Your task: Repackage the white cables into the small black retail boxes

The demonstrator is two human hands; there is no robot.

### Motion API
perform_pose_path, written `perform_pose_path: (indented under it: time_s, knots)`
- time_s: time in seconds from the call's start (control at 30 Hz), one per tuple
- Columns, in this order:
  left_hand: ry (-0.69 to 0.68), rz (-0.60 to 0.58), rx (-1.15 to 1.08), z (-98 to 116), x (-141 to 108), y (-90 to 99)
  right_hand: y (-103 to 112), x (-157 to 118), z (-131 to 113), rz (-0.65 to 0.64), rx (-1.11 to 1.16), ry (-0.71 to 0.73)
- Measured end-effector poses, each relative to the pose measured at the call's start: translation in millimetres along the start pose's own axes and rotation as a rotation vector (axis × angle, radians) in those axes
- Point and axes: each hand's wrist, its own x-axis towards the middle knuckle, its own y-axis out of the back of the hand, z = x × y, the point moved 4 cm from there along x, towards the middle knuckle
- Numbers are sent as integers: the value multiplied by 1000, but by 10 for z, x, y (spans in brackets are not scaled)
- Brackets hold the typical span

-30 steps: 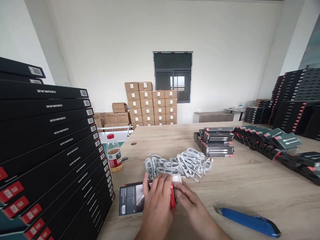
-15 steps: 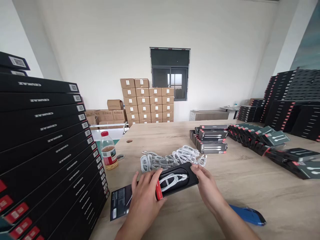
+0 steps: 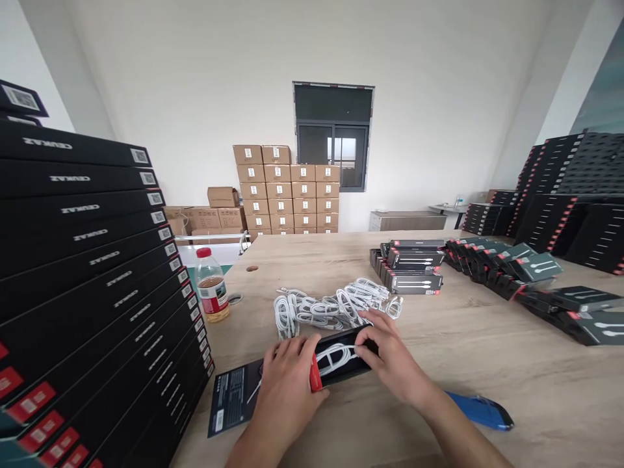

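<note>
A narrow black cable box (image 3: pixel 344 376) with a red end lies in front of me, its inside facing up. My left hand (image 3: pixel 290 390) is closed around the box's left end, thumb at the near side. In the box sits a coiled white cable (image 3: pixel 334 356). My right hand (image 3: pixel 392 354) reaches over the right end, thumb and forefinger pinched at the end of that cable; the tip is hidden by the fingers. Just beyond, several loose coiled white cables (image 3: pixel 324 309) lie in a heap. A dark printed cover flap (image 3: pixel 234 398) extends to the left, partly behind my left hand.
Tall stacks of black boxes (image 3: pixel 107 273) rise on my left, beside a red-capped bottle (image 3: pixel 212 289). Small cable boxes (image 3: pixel 414 283) are stacked at the back right, with more boxes (image 3: pixel 536 265) beyond. A blue object (image 3: pixel 480 409) lies near my right forearm.
My right hand has moved from the box's right edge inward over the cable end, fingers now pinched there. A dark mesh-textured piece visible around the cable before no longer shows. My left hand still holds the box.
</note>
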Motion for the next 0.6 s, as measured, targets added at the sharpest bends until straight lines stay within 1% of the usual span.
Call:
perform_pose_path:
  time_s: [0.1,0.17,0.23,0.3,0.37,0.43,0.47,0.53,0.6]
  knots:
    - [11,-13,15,-51,-22,-38,133,39,4,124,77,43]
    - [5,-21,5,-83,-38,-69,256,68,93,248,97,33]
    - [-3,-26,-26,-101,-45,-89,387,87,272,394,98,-18]
    - [-4,-18,-55,-106,-39,-80,512,90,503,540,62,-99]
    - [-39,30,-88,-85,-21,-22,609,80,705,648,13,-179]
    - [-108,124,-139,-46,-5,81,657,72,802,691,-6,-221]
    - [-147,182,-171,-25,-4,140,659,71,803,689,8,-227]
    - [-212,306,-244,8,-19,254,628,72,719,655,63,-210]
    - [-271,425,-331,28,-56,335,572,73,568,608,114,-173]
